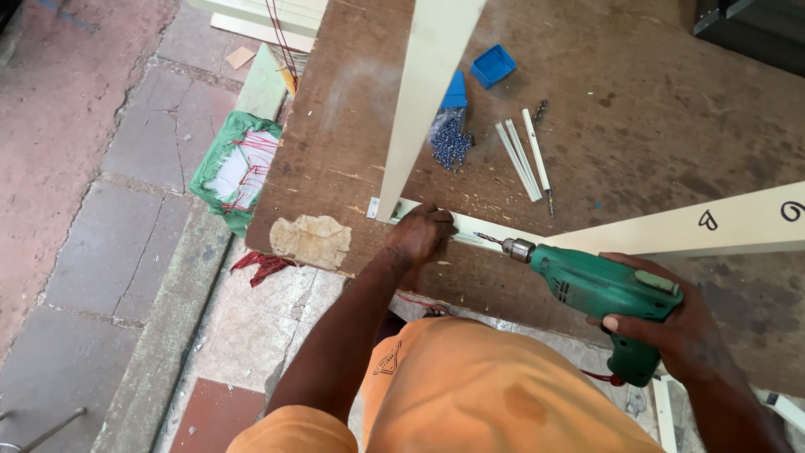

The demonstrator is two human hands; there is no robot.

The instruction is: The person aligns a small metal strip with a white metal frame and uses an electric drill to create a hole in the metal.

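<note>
Right hand grips the green drill, left hand pins the cream strip to the surface — bit close to fingers — a slip could injure.

Your left hand reaches forward on a nearly straight arm, fingers curled and pressing down, knuckles up. Your right hand sits off to its right, closer to you, fingers wrapped shut in a grip, wrist bent inward.

An outdoor carpentry workshop; a worn plywood worktable stands over cracked paving slabs; loose screws, a small blue box, cream-painted wooden strips and a green power drill show it.
</note>
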